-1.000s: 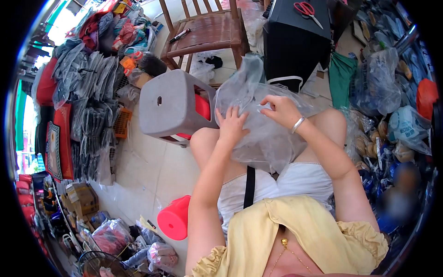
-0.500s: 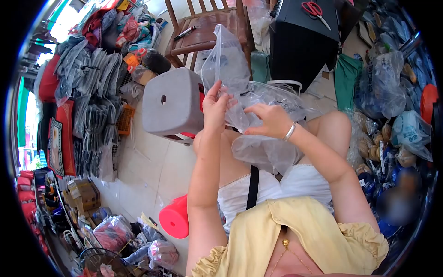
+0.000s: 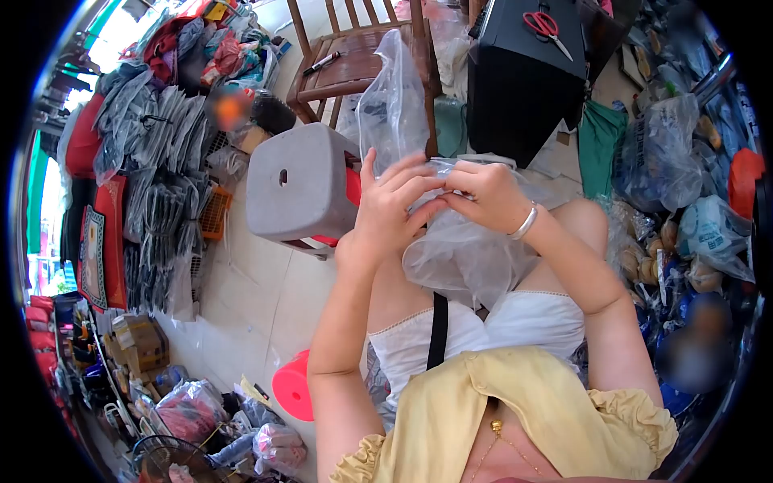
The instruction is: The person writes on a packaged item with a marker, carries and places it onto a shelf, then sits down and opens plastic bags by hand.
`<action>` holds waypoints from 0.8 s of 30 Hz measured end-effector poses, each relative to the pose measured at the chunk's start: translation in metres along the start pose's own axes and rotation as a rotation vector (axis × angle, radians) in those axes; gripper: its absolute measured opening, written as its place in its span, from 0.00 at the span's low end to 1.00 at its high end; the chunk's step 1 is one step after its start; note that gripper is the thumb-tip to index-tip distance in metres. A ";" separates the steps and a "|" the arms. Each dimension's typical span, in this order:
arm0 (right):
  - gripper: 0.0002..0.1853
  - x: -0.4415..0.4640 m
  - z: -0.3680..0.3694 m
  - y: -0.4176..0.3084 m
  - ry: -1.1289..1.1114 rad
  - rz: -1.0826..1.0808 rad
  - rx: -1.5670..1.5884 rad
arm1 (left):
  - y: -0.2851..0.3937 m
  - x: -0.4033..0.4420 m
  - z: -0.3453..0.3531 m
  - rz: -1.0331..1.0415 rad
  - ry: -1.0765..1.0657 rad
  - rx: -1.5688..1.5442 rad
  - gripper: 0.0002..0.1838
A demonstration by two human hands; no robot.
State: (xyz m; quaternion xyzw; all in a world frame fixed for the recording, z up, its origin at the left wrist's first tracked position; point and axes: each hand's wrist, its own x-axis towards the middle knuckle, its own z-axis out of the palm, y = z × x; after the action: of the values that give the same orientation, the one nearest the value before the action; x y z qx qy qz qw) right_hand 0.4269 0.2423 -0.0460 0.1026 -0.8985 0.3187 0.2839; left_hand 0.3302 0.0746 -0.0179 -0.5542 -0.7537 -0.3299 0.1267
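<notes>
Clear plastic bags lie across my lap between the knees, crumpled and cloudy. A long strip of the same clear plastic rises beyond my hands, in front of the wooden chair. My left hand has its thumb and index finger pinched at the plastic, its other fingers stretched out. Touching its fingertips, my right hand, with a silver bangle at the wrist, is closed on the plastic with curled fingers. The exact spot they grip is partly hidden behind the fingers.
A grey stool stands left of my knees, and a red stool lower down. Ahead are a wooden chair holding a marker and a black box with red scissors on top. Stacked wrapped goods line the left.
My hands have come together, the left moving right and turning its back upward. The raised plastic has become a narrower strip. The right hand has closed from a wider finger gap.
</notes>
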 end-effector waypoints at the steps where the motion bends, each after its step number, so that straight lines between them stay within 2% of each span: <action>1: 0.08 0.002 -0.005 -0.002 -0.001 -0.003 -0.002 | -0.001 0.001 0.000 0.027 -0.068 -0.037 0.10; 6: 0.07 0.006 -0.032 -0.015 -0.133 -0.033 -0.088 | 0.004 0.013 -0.004 0.165 -0.131 0.109 0.07; 11: 0.07 0.003 -0.058 -0.029 -0.152 -0.125 -0.169 | 0.015 0.024 -0.003 0.325 -0.160 0.207 0.08; 13: 0.07 0.002 -0.066 -0.033 -0.149 -0.145 -0.191 | 0.018 0.030 -0.005 0.417 -0.182 0.228 0.05; 16: 0.07 0.001 -0.079 -0.038 -0.129 -0.158 -0.217 | 0.024 0.040 -0.007 0.461 -0.182 0.217 0.05; 23: 0.06 -0.010 -0.112 -0.040 -0.136 -0.078 -0.207 | -0.010 0.049 -0.014 0.380 -0.178 0.264 0.09; 24: 0.05 -0.012 -0.117 -0.040 -0.118 -0.068 -0.181 | -0.021 0.048 -0.019 0.350 -0.249 0.338 0.09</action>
State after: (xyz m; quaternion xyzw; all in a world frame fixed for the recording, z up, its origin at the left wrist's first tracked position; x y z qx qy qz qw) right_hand 0.5033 0.2852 0.0425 0.1253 -0.9347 0.2199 0.2494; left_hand 0.2907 0.0953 0.0153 -0.6833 -0.7005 -0.1021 0.1789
